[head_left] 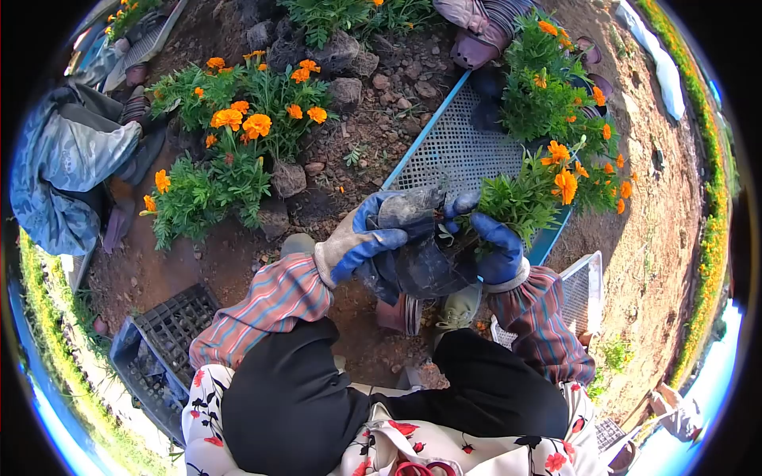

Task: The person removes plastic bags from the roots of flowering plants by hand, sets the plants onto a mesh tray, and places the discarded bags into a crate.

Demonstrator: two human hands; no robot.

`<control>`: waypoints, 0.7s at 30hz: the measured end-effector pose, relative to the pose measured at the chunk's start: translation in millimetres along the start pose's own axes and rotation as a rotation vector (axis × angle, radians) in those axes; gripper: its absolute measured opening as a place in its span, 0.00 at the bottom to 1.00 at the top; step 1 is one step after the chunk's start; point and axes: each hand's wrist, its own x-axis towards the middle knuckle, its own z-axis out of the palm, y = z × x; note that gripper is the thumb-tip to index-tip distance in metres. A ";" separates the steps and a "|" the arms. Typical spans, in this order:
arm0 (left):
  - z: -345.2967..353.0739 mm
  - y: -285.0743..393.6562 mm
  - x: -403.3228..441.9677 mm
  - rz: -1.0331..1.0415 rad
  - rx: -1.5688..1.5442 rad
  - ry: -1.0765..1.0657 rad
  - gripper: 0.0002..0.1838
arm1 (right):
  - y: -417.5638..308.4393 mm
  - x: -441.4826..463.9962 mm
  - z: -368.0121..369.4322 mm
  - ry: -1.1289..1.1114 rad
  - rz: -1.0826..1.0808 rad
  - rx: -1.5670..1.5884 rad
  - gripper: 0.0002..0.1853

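My left hand (361, 238), in a blue-coated grey glove, is closed on a crumpled black plastic plant bag (425, 266) in front of my knees. My right hand (494, 242), gloved alike, is closed round the base of a marigold plant (520, 198) with orange blooms, right beside the bag. The plant leans to the right, its flowers pointing away from the bag. Its roots are hidden by the glove and the plastic, so I cannot tell whether they are still inside the bag.
Beyond my hands lies a blue-edged perforated tray (452, 143) with marigolds (548, 95) at its right. More marigolds (238, 127) with bare root balls (288, 179) lie on the soil at left. A black crate (171, 325) stands by my left knee; stacked pots (476, 47) lie at the back.
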 end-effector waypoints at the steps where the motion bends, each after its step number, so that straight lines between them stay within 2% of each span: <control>1: 1.8 1.7 -0.4 0.002 -0.003 -0.001 0.34 | 0.2 2.0 2.8 0.043 -0.016 0.019 0.14; 3: 6.5 14.1 -2.7 0.019 -0.158 0.025 0.35 | 1.0 6.9 4.5 0.063 -0.028 0.050 0.13; 5: -2.7 10.5 -5.6 0.005 -0.133 0.019 0.33 | 4.0 8.4 4.6 0.038 -0.047 0.041 0.12; 7: -8.4 7.4 -5.3 0.019 -0.222 -0.066 0.32 | 4.6 11.6 10.9 0.011 -0.025 0.120 0.12; 8: -28.2 -3.0 -7.9 -0.068 -0.183 0.004 0.29 | 5.9 12.4 11.1 -0.009 -0.032 0.092 0.12; 11: -19.8 1.1 -10.5 -0.027 -0.231 0.012 0.27 | 7.6 10.6 12.7 0.009 -0.049 0.006 0.13; 12: -13.2 7.9 -11.8 -0.027 -0.241 0.045 0.19 | 3.8 10.2 15.8 0.046 -0.020 0.025 0.13; 13: -19.2 4.5 -13.9 -0.035 -0.255 0.041 0.19 | 0.5 9.6 15.8 0.086 0.009 0.042 0.13; 15: -27.0 0.8 -17.6 -0.081 -0.312 0.129 0.12 | -1.2 9.3 7.3 0.099 0.026 0.111 0.14; 16: -23.3 4.4 -17.4 -0.140 -0.289 0.232 0.09 | -3.2 9.8 6.2 0.122 0.017 0.132 0.14; 19: -18.7 6.5 -15.4 -0.073 -0.254 0.225 0.09 | -8.5 9.7 1.8 0.131 -0.012 0.164 0.14; 21: -26.5 7.1 -20.0 -0.032 -0.294 0.322 0.09 | -12.7 8.9 -1.0 0.115 -0.088 0.138 0.14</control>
